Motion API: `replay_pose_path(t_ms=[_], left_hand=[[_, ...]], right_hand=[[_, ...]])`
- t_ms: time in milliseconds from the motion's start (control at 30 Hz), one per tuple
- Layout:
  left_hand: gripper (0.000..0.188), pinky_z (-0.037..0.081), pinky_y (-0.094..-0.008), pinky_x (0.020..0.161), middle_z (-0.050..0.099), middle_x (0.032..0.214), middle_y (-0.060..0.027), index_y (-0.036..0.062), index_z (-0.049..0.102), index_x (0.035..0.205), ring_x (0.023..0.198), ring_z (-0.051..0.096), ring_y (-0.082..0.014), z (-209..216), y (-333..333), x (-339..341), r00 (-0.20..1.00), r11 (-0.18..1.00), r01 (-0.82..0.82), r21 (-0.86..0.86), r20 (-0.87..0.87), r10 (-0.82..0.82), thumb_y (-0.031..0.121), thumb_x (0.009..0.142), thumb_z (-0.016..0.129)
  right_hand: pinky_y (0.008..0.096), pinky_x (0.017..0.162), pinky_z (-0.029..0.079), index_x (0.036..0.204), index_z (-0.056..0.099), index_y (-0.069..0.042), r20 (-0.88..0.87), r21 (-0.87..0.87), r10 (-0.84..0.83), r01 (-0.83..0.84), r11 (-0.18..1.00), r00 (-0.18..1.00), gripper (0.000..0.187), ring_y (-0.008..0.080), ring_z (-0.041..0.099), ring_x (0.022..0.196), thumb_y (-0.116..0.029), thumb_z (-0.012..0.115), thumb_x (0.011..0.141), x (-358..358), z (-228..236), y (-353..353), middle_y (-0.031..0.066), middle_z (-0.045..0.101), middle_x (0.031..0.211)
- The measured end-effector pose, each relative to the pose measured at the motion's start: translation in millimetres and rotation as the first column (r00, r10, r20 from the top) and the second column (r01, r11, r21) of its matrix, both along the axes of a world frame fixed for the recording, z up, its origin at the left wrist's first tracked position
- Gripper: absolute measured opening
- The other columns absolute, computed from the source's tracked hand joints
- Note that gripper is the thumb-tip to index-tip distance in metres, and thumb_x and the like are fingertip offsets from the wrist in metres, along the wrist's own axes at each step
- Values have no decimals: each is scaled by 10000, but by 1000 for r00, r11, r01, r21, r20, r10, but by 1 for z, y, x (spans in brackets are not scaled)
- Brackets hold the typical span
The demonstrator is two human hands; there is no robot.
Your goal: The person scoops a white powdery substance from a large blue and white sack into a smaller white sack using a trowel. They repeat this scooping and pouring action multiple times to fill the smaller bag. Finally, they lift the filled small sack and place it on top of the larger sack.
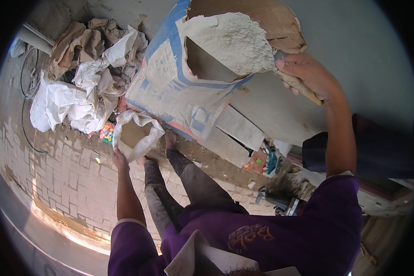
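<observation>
My right hand [308,76] grips the wooden handle of a trowel [308,89]. Its blade carries a big heap of pale grey powder [232,41] that hides most of the metal. The loaded trowel is over the torn open mouth of a tall blue, white and brown paper sack [168,85]. Lower down, my left hand [120,161] closes on the rim of a small white plastic bag [145,146]. That bag's mouth gapes upward, and greyish powder shows inside it.
Crumpled white sacks [62,101] and torn brown paper [71,50] are piled left of the tall sack. Flat pale boards [237,129] lean to its right. A thin hose [23,110] runs along the brick paving [55,170]. A power tool [285,202] sits at the lower right.
</observation>
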State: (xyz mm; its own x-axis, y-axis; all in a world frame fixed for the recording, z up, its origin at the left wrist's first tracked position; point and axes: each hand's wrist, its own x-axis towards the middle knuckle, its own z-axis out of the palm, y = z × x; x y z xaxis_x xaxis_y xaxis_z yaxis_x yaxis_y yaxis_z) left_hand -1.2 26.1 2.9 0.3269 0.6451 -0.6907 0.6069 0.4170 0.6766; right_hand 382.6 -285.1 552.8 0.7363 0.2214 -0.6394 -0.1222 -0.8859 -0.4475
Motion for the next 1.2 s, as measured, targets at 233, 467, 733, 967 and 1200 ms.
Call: replay_pose_path(t_ms=[233, 467, 733, 967, 1200], left_hand=[[672, 457, -405, 762, 616, 893, -216, -117, 591, 1010, 827, 582, -280, -11, 11, -8, 994, 971, 108, 212, -29, -104, 527, 975, 402], [604, 460, -364, 730, 616, 866, -120, -83, 612, 1058, 809, 567, -198, 8, -1, -11, 998, 998, -42, 49, 57, 39, 490, 983, 436], [467, 378, -266, 576, 505, 751, 1, -5, 601, 1087, 656, 433, -71, 30, 3, 4, 962, 971, -197, -137, 165, 218, 430, 1003, 452], [459, 422, -305, 622, 549, 810, -15, -16, 599, 1090, 695, 481, -116, 31, -7, 4, 941, 965, -256, -62, 210, 264, 407, 1013, 441], [522, 468, -348, 706, 639, 841, -132, 8, 661, 1122, 777, 591, -200, 3, 7, -22, 995, 996, 95, 1, -15, -95, 479, 951, 516]], right_hand=[[244, 530, 402, 907, 667, -8, -140, 198, 158, -129, 972, 977, 282, 71, 489, 583, -278, 593, 947, -62, -49, 27, -4, 558, 691], [304, 579, 422, 923, 670, 17, -293, 130, 443, -424, 896, 847, 328, 138, 490, 604, -303, 597, 920, -107, -192, 86, 71, 572, 681], [453, 755, 480, 938, 682, 41, -150, -22, 811, -822, 570, 566, 414, 387, 638, 821, -352, 565, 878, -152, -457, 147, 253, 659, 881], [444, 749, 533, 880, 729, -21, -140, -259, 791, -794, 551, 595, 246, 347, 672, 913, -174, 552, 805, -207, -576, 183, 199, 696, 952], [447, 854, 511, 985, 696, 35, -139, -300, 348, -374, 878, 927, 293, 401, 642, 1008, -159, 572, 803, -192, -525, 183, 269, 657, 1055]])
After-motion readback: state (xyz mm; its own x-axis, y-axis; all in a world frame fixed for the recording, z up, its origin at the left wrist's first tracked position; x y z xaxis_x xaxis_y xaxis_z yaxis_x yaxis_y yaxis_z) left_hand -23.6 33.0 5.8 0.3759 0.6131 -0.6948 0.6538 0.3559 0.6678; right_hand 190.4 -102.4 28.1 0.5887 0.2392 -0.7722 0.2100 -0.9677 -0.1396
